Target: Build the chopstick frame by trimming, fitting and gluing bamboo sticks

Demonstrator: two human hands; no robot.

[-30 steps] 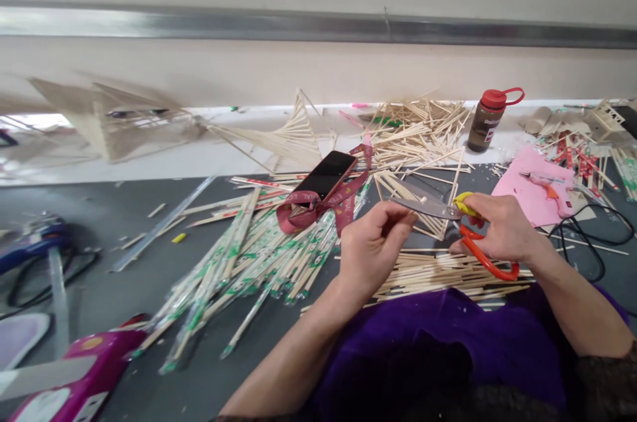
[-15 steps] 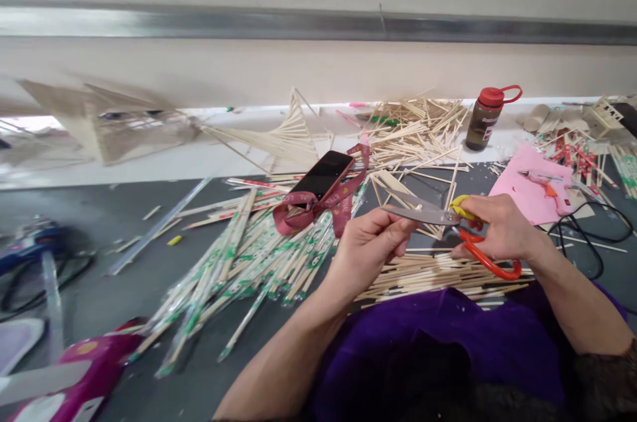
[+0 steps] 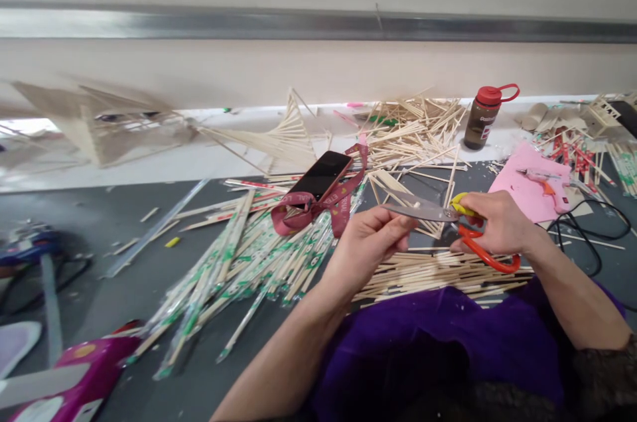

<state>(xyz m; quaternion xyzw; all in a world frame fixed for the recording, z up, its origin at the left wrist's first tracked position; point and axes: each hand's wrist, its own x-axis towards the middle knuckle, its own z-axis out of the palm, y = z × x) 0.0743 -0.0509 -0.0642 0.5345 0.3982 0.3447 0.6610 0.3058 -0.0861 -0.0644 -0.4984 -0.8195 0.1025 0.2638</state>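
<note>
My right hand is closed round the orange and yellow handles of a pair of scissors, whose blades are parted and point left. My left hand is pinched near the blade tips. A small pale end, apparently of a wooden stick, shows at its fingertips by the lower blade; most of it is hidden by the fingers. Below both hands, a layer of loose bare wooden sticks lies along the table edge by purple cloth. Behind the blades stands a small frame of joined sticks.
Green-marked wrapped chopsticks spread left of my hands, with a phone and a red lanyard on top. Behind lie a stick heap and a bottle. A glue gun with a black cord rests on pink sheet at right.
The view has shifted very slightly. Both hands hold nearly the same pose, and the scissor blades look a little closer together.
</note>
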